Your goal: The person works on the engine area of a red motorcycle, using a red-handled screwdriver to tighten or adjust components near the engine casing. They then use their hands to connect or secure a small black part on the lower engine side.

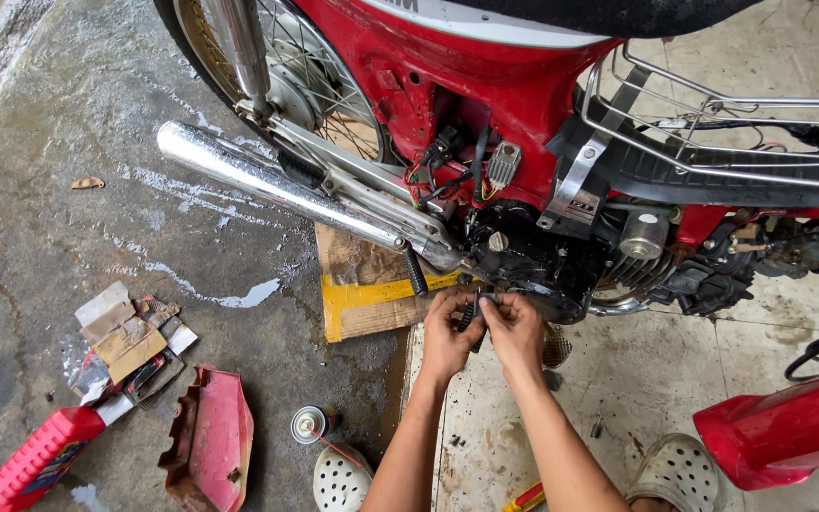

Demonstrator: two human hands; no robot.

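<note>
A red motorbike (485, 66) stands on the wet concrete floor with its side covers off, its black engine (542, 265) and chrome exhaust pipe (277, 185) bare. Just below the engine, my left hand (447, 332) and my right hand (516, 330) meet, both pinching a small black ribbed part (474, 311) between the fingertips. Most of that part is hidden by my fingers. My forearms reach up from the bottom edge of the view.
A piece of cardboard with yellow tape (372, 294) lies under the bike. A red side cover (212, 441), a spray can (313, 424), torn boxes (130, 337) and a red plastic piece (35, 460) lie at left. Another red panel (784, 431) sits at right. My white sandals (338, 479) are below.
</note>
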